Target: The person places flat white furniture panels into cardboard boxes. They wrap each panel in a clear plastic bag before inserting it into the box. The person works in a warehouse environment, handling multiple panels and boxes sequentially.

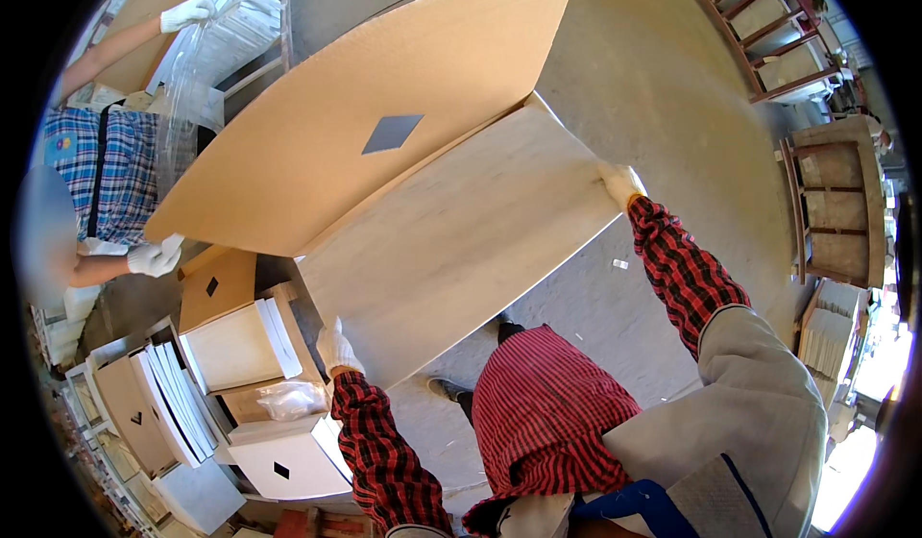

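Observation:
A large, flat, grey-beige panel [451, 240] spans the space in front of me, its thin pale edge facing me. My left hand [336, 348], in a white glove, is closed at its left end near the close corner. At the right end, my gloved right hand [622, 184] grips the edge, fingers over the top face. Along the panel's far side rises a big brown cardboard sheet [317, 163], tilted up like an opened flap, with a dark diamond mark [393, 134]. My fingers' undersides are hidden.
A co-worker on the left wears white gloves; one hand [156, 256] is at the cardboard's left corner, the other [187, 14] by plastic-wrapped panels. Cartons [288, 456] with white panels stand lower left. Wooden racks [836, 202] line the right. A small white scrap [620, 264] lies on the concrete floor.

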